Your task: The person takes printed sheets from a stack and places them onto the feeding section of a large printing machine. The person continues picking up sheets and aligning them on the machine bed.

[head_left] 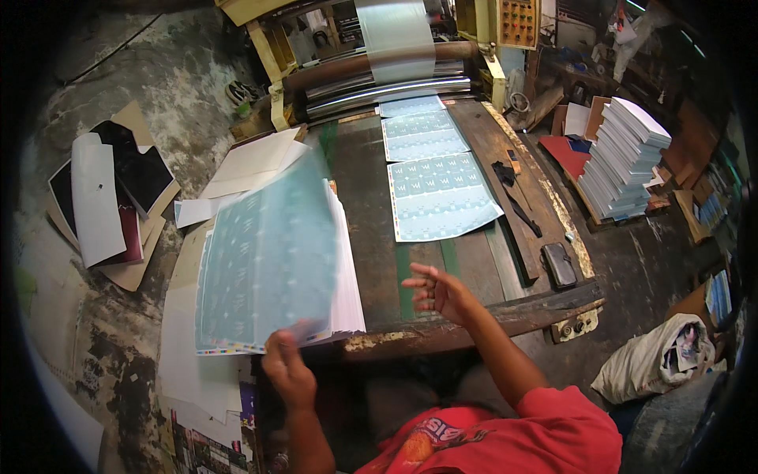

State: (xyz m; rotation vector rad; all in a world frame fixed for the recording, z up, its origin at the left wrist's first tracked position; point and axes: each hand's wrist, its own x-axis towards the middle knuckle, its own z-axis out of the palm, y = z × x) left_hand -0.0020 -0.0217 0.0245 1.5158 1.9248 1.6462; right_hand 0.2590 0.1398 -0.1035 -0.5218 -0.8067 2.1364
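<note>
My left hand (pixel 290 373) pinches the near edge of a large blue-green printed sheet (pixel 296 245), whose far end is lifted and blurred by motion. Under it lies a stack of sheets (pixel 345 276) at the table's left side. My right hand (pixel 439 294) hovers over the wooden table (pixel 359 205), fingers spread with nothing in them. Just beyond it, a printed sheet (pixel 442 199) lies flat, its right corner slightly raised. Another printed sheet (pixel 425 134) follows in line, reaching back to the machine's metal rollers (pixel 387 88).
Clear film (pixel 397 39) runs down into the rollers. On the table's right lie a dark case (pixel 559 265), a black strap (pixel 517 201) and a cutter (pixel 514 161). A tall paper stack (pixel 624 162) stands right, above a white sack (pixel 659 359). Boards and sheets (pixel 99 197) lie left.
</note>
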